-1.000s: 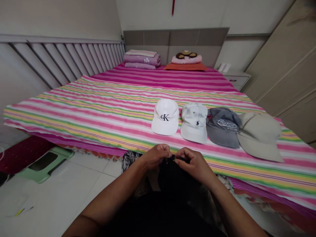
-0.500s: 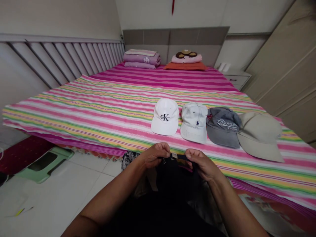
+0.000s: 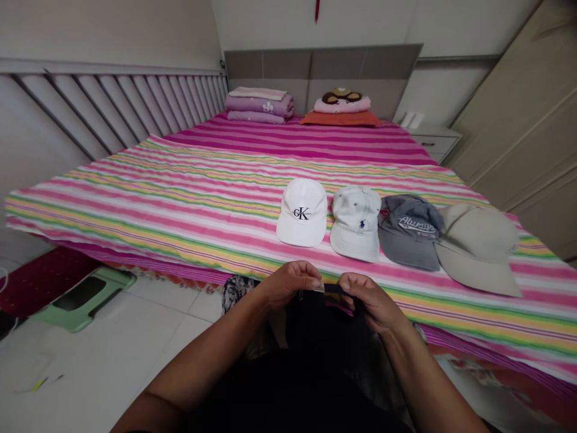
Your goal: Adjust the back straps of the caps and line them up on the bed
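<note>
A black cap point(image 3: 311, 316) is between my hands, low in front of my body, with its back strap and opening towards the bed. Thumb and fingers of my left hand point(image 3: 289, 284) pinch the strap at its metal buckle point(image 3: 320, 288), which they partly cover. My right hand point(image 3: 372, 300) grips the strap's other side, beside the opening. Beyond them on the bed lie a white cap point(image 3: 302, 213) with black letters, a pale cap point(image 3: 355, 222) with a small dark emblem, a dark grey cap point(image 3: 409, 231) with white script and a beige cap point(image 3: 478, 246).
The bed's striped sheet point(image 3: 189, 198) spreads in front of me. Folded purple bedding point(image 3: 260, 107) and an orange pillow point(image 3: 338, 118) lie by the headboard point(image 3: 265, 66). A green stool point(image 3: 85, 300) stands on the floor at left, a white nightstand point(image 3: 435, 143) at far right.
My left thumb and fingers have slid right along the strap, now covering most of the buckle. My right hand keeps its hold. The caps on the bed have not moved.
</note>
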A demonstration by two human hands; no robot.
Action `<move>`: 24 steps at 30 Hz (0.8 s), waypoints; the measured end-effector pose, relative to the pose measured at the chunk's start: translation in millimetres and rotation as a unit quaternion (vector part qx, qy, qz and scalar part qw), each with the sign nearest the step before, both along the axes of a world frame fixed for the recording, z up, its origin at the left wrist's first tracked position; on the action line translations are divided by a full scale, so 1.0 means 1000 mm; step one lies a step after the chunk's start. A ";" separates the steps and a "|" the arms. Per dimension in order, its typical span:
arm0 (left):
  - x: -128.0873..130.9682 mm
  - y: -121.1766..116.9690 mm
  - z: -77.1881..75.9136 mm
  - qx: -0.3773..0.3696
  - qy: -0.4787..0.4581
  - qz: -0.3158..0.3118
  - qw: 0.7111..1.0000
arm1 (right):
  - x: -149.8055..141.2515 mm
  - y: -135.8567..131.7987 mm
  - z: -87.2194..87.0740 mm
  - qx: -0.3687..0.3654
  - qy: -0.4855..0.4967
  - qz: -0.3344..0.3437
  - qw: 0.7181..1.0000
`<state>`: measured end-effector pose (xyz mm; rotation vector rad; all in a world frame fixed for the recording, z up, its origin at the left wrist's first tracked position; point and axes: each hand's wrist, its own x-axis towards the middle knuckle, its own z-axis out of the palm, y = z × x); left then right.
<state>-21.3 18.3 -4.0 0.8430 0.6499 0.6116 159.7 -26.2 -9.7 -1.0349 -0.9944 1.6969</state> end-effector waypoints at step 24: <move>-0.039 0.031 0.035 0.028 -0.173 -0.100 0.979 | 0.017 0.000 0.043 0.042 0.171 -0.041 0.984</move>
